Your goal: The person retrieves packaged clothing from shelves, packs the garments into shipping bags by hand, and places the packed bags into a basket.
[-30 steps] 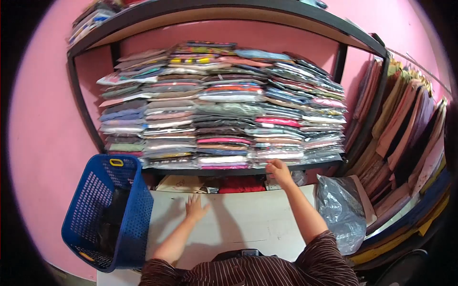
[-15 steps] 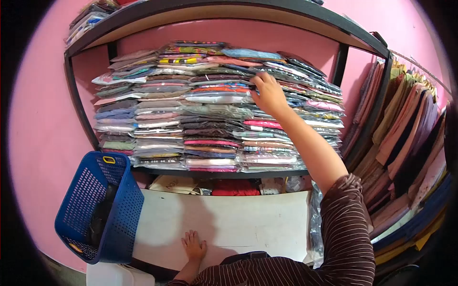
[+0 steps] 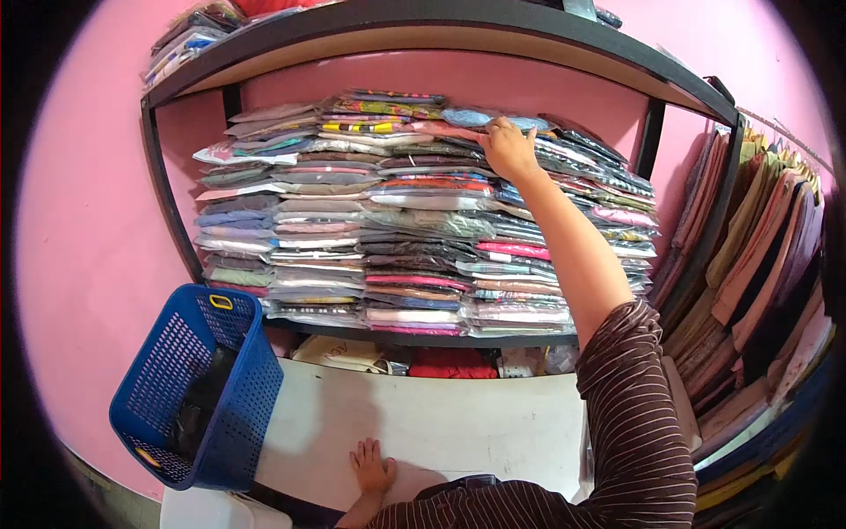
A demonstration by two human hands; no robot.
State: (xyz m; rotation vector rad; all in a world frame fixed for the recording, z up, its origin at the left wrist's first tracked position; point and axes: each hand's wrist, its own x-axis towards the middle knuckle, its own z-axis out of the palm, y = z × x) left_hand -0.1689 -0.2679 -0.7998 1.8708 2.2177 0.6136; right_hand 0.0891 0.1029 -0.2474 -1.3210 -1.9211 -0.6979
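Note:
Stacks of folded garments in clear plastic [image 3: 326,203] fill the shelf in several columns. My right hand [image 3: 511,150] reaches up to the top of a column right of the middle, its fingers bent at a light blue packet [image 3: 467,116] and the salmon packet [image 3: 438,130] beside it. Whether the fingertips grip either packet cannot be made out. Down on the white table [image 3: 458,423], my left hand [image 3: 373,467] rests palm down near the front edge, fingers spread, holding nothing.
A blue perforated basket [image 3: 238,414] with a dark item inside stands on the left. Clothes on hangers [image 3: 749,256] line the right side. The dark shelf frame [image 3: 441,22] arches overhead. Below the stacks lie a cream bag [image 3: 339,353] and red fabric [image 3: 449,362].
My right hand has risen from the shelf's lower edge to the top of the stacks. My left hand has come down and back onto the table near my body. The camera view has shifted slightly.

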